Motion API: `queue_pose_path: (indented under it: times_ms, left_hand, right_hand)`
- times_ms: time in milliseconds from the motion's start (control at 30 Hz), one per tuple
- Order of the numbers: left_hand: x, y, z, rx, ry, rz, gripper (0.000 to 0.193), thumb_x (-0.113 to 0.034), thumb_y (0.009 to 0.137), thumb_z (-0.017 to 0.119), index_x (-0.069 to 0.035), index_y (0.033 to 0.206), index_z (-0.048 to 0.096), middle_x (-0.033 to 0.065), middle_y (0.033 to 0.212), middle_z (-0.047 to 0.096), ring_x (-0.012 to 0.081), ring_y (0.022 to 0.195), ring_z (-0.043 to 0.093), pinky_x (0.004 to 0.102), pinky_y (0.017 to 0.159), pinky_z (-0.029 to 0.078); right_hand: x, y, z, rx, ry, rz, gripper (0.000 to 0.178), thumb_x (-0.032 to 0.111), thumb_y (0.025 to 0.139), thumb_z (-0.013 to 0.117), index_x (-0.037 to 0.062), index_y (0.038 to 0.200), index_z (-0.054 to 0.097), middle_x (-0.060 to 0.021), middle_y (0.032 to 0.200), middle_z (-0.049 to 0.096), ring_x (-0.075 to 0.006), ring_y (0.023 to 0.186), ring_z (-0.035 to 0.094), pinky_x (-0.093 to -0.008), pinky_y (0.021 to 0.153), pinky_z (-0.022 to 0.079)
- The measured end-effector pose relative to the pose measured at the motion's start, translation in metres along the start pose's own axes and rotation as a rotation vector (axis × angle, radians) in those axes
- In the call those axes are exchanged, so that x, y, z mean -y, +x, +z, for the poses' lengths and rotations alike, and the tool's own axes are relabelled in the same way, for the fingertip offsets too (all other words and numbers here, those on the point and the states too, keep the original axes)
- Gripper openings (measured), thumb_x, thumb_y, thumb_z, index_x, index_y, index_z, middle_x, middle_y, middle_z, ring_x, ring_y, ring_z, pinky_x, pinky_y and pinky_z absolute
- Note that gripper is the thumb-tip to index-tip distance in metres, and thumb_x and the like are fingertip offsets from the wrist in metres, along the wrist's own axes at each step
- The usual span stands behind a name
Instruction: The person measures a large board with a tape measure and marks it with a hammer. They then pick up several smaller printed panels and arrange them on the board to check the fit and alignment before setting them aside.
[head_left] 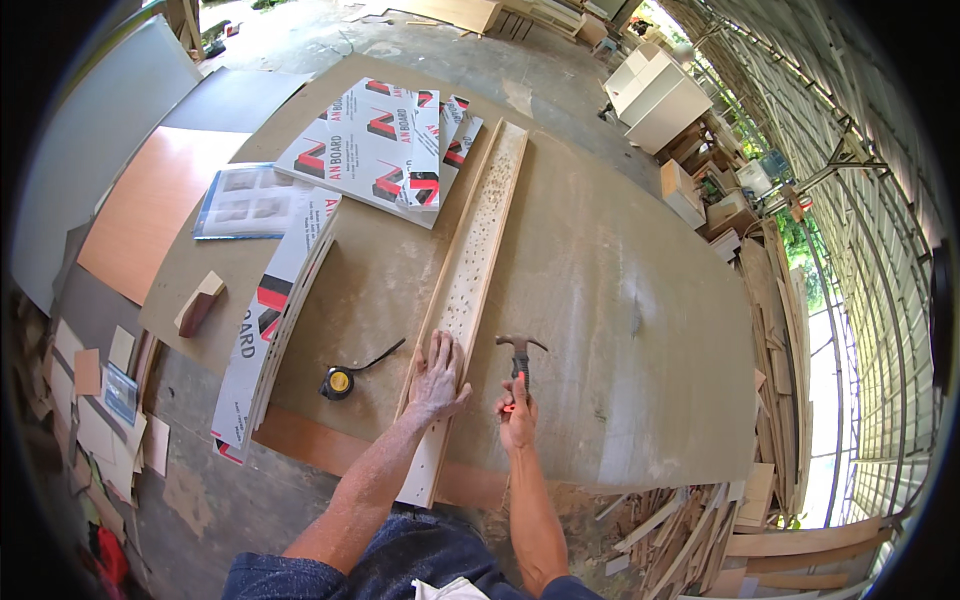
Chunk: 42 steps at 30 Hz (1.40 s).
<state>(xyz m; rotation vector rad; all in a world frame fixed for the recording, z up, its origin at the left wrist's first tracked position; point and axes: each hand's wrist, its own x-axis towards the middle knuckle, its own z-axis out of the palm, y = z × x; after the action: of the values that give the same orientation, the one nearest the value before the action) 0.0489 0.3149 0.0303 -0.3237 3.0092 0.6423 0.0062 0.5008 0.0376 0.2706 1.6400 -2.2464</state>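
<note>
A long pale wooden board [485,215] with raised side edges runs away from me, many small dark bits scattered along its channel; they are too small to name surely. My left hand [437,383] lies on its near part, fingers stretched out and a little apart, dusty with pale powder. To the right, my right hand [517,415] is closed around the handle of a claw hammer [521,350]. The hammer's metal head points away from me, over the worktable and apart from the board. A tape measure [339,383] with a black strap sits left of my left hand.
The large brown worktable [600,300] carries stacked printed panels [370,150], a leaning pile of long panels [275,330], a plastic-wrapped packet [245,203] and a wooden block [200,303]. Scrap wood strips [670,545] lie at the lower right; a white cabinet [660,95] stands beyond.
</note>
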Motion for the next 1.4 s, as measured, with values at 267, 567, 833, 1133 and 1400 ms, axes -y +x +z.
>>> queue_pose_path:
  times_ms: [267,567,833,1133,1400]
  left_hand:
    - [-0.005,0.009,-0.011,0.056,0.09,-0.038,0.102,-0.051,0.084,0.063,0.0,0.161,0.02,0.0188,0.169,0.015,0.0329,0.159,0.006,0.0605,0.123,0.002]
    - [-0.01,0.015,-0.008,0.064,0.088,-0.013,0.1,-0.05,0.085,0.062,0.001,0.161,0.019,0.0204,0.169,0.015,0.0368,0.158,0.007,0.0631,0.122,0.008]
    - [-0.012,0.018,-0.009,0.061,0.066,-0.011,0.101,-0.05,0.085,0.062,0.001,0.161,0.019,0.0209,0.169,0.013,0.0366,0.158,0.005,0.0634,0.122,0.003]
    - [-0.007,0.02,-0.01,0.105,0.073,-0.048,0.102,-0.051,0.085,0.061,0.001,0.161,0.018,0.0214,0.17,0.01,0.0361,0.159,0.003,0.0652,0.121,0.0]
    - [-0.007,0.021,-0.01,0.122,0.096,-0.023,0.103,-0.052,0.085,0.06,0.001,0.162,0.016,0.0219,0.169,0.011,0.0364,0.158,0.003,0.064,0.12,-0.003]
  right_hand:
    - [0.069,0.039,0.092,-0.034,-0.631,-0.487,0.038,0.036,0.098,0.071,-0.0012,0.095,0.065,-0.0014,0.069,0.061,-0.0121,0.055,0.054,-0.0279,0.054,0.042]
    - [-0.001,0.102,0.041,0.12,-1.504,-0.674,0.054,0.05,0.103,0.054,-0.0019,0.094,0.064,-0.0135,0.067,0.064,-0.0323,0.062,0.058,-0.044,0.082,0.039]
    - [0.015,0.09,0.044,-0.002,-0.902,-1.025,0.031,0.033,0.099,0.068,0.0024,0.102,0.063,-0.0093,0.084,0.065,-0.0275,0.071,0.057,-0.0401,0.077,0.039]
    - [0.002,0.132,0.055,0.025,-1.229,-0.372,0.055,0.052,0.101,0.056,0.0022,0.079,0.065,-0.0195,0.069,0.067,-0.0364,0.062,0.063,-0.0453,0.075,0.045]
    - [0.043,0.28,0.131,-0.168,-1.259,-0.531,0.057,0.05,0.099,0.058,-0.0018,0.078,0.066,-0.0243,0.072,0.067,-0.0432,0.073,0.069,-0.053,0.07,0.051]
